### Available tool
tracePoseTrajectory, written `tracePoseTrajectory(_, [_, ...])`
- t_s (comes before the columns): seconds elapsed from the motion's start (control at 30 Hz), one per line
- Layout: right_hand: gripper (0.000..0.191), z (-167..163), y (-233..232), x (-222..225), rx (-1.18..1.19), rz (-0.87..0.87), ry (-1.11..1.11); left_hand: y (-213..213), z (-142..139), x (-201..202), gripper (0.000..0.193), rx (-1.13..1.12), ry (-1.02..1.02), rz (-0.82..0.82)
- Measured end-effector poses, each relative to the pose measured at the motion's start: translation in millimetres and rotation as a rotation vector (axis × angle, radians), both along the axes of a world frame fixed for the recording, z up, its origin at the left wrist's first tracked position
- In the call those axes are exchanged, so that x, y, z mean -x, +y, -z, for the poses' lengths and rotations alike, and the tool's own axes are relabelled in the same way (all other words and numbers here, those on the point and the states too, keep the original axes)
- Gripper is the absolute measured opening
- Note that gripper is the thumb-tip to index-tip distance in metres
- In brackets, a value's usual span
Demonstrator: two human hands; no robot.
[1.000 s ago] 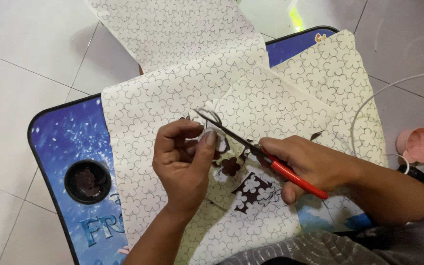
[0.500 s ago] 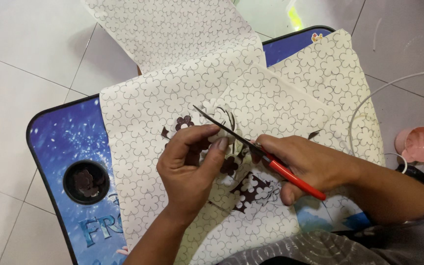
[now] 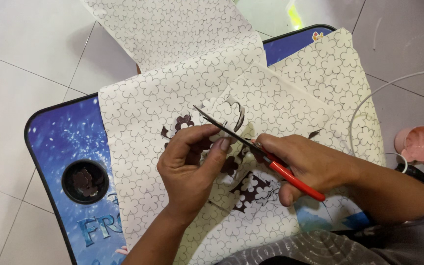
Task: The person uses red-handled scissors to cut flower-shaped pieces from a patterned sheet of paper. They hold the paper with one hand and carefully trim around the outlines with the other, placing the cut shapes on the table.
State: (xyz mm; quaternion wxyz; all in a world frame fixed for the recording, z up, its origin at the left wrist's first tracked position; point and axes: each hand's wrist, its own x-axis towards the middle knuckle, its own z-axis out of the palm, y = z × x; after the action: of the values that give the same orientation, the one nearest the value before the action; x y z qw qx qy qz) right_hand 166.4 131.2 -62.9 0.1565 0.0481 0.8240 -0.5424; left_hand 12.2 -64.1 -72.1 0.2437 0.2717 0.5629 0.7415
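Nearest the table's front edge, the left hand (image 3: 192, 169) has closed its thumb and fingers on the flower-printed sheet (image 3: 172, 98) beside the cut-out gaps, having shifted a little toward the table's left edge since a moment ago. The right hand (image 3: 305, 167) stays clamped on the red-handled scissors (image 3: 256, 147), whose blades have swung lower and now slice into a loose flap of the sheet. Farther off, the sheet runs over the table's (image 3: 50, 142) far edge; the cutting looks mid-way.
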Motion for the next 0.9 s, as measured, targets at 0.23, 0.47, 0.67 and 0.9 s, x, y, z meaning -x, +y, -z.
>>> tracePoseTrajectory(0.23, [0.103,7.2,1.9,-2.8,-0.025,-0.005,-0.011,-0.7,-0.5,-0.3,0.029,-0.017,-0.100,-0.009])
tracePoseTrajectory(0.47, [0.100,10.5,1.0,-5.2,-0.032,-0.011,0.022,0.1,0.6,1.5,0.029,-0.025,-0.067,-0.034])
tracePoseTrajectory(0.67, [0.098,8.3,1.4,-4.0,-0.022,-0.010,-0.005,-0.7,1.1,3.3,0.030,-0.036,-0.097,-0.053])
tracePoseTrajectory(0.9, [0.099,4.5,-3.9,0.0,-0.012,0.065,-0.045,4.9,2.1,-4.5,0.043,-0.042,-0.157,-0.074])
